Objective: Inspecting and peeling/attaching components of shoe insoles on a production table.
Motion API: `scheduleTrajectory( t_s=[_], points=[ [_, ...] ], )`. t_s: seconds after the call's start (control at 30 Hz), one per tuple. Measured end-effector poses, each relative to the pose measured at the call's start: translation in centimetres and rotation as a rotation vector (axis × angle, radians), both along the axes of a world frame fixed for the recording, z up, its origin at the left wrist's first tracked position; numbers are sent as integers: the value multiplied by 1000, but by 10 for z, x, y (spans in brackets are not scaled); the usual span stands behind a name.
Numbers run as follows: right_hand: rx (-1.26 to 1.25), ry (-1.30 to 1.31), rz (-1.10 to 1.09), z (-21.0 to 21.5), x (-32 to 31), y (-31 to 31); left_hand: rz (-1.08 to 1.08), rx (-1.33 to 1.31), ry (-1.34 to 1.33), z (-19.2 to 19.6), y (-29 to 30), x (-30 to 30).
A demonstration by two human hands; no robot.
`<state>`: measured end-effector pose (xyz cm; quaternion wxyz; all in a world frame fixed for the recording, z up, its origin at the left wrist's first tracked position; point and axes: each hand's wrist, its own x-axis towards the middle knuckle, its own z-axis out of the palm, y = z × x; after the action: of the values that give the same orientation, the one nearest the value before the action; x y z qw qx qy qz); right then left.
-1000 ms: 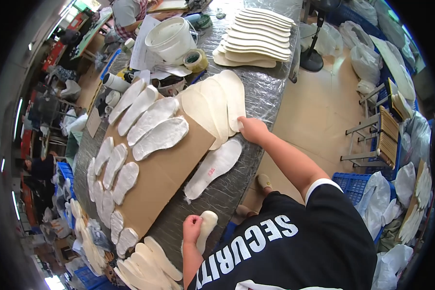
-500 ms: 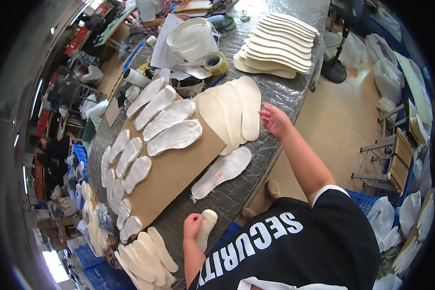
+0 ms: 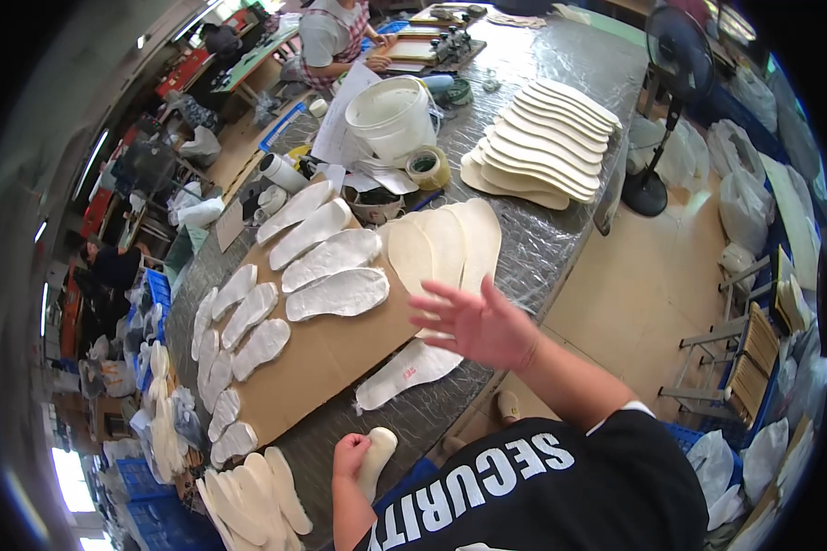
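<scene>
My left hand (image 3: 350, 456), at the near edge of the table, is closed on a cream insole (image 3: 377, 459). My right hand (image 3: 476, 323) hovers with fingers spread and palm partly showing, nothing in it. Below it lies a white insole (image 3: 404, 376) with a small red print, its far end partly hidden by the hand. Just beyond, cream insoles (image 3: 444, 237) are fanned out, their lower ends covered by my right hand. White, silvery insoles (image 3: 338, 294) lie in rows on and beside a brown cardboard sheet (image 3: 326, 363).
A layered stack of cream insoles (image 3: 547, 147) stands at the far right of the table. A white bucket (image 3: 390, 119) and a tape roll (image 3: 426, 169) stand behind the cardboard. More insoles (image 3: 253, 500) lie near left. A person (image 3: 335, 41) works across the table; a fan (image 3: 651, 188) stands right.
My right hand has moved left and nearer, from beside the fanned insoles to above the white one, fingers spreading. My left hand keeps its hold on the insole. The view has shifted.
</scene>
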<state>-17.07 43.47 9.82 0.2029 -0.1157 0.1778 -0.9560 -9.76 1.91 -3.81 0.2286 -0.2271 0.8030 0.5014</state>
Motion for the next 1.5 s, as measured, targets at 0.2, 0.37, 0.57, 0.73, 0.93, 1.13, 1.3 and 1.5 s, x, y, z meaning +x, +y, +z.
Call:
scheduleTrajectory(
  t_s=[0.2,0.37,0.57,0.73,0.93,1.13,1.3,1.5],
  points=[
    [438,-613,598,-125,86,-72,-65,28,31,6,8,-3],
    [555,-302,436,-113,58,-74,-39,20,66,8,11,3],
    [107,-359,-629,-45,-40,22,-64,-5,168,-11,0,18],
    [522,-172,-325,-52,-2,-20,-344,-124,537,17,27,9],
    [999,-245,155,-109,68,-156,-499,-110,645,74,35,4],
    [856,-193,309,-102,88,-198,-446,41,594,66,12,21],
    [807,-232,262,-114,108,-211,-366,227,403,65,-3,26],
    [823,-235,211,-114,115,-224,-584,-55,662,59,-12,21]
  ],
)
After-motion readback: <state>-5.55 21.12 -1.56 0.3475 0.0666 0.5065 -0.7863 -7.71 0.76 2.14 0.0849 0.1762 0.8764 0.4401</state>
